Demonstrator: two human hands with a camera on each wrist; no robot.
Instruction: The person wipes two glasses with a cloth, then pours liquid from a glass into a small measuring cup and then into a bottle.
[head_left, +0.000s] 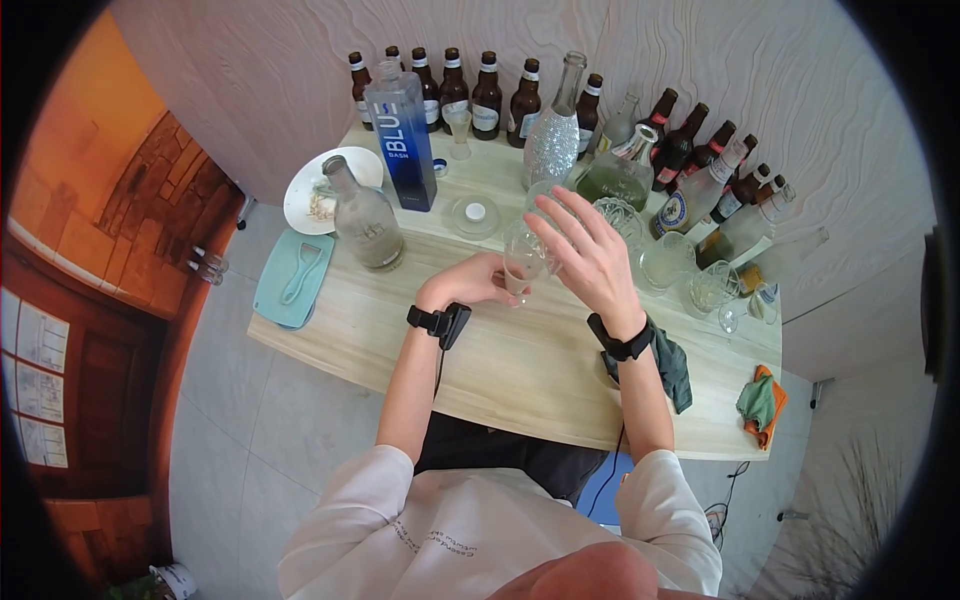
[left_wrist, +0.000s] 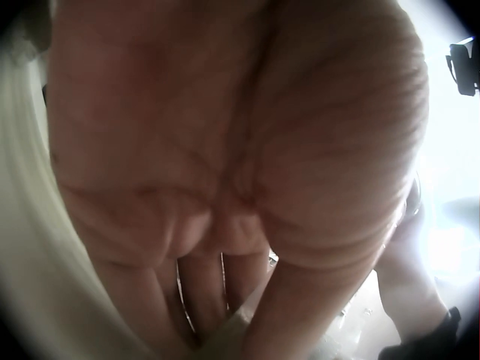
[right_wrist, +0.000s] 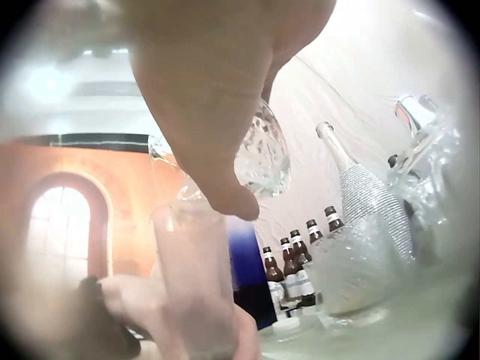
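Observation:
My left hand (head_left: pixel 468 282) grips a tall clear glass (head_left: pixel 521 272) upright near the middle of the table. In the right wrist view, that tall glass (right_wrist: pixel 196 281) stands with the left fingers around its lower part. Just above it, my right hand (head_left: pixel 592 262) holds a clear cut-pattern glass (right_wrist: pixel 264 159) tilted over the tall glass's mouth. Whether liquid runs between them, I cannot tell. Up close, the left wrist view shows my left palm (left_wrist: pixel 225 150) with curled fingers; it hides most of the glass.
Left on the table (head_left: pixel 500 375) are a cloudy bottle (head_left: pixel 368 225), a blue bottle (head_left: pixel 405 145), a plate (head_left: pixel 298 205) and a teal board (head_left: pixel 275 285). Brown bottles line the back. Several glasses (head_left: pixel 668 262) and bottles stand right; a dark cloth (head_left: pixel 672 368) lies beside my right wrist.

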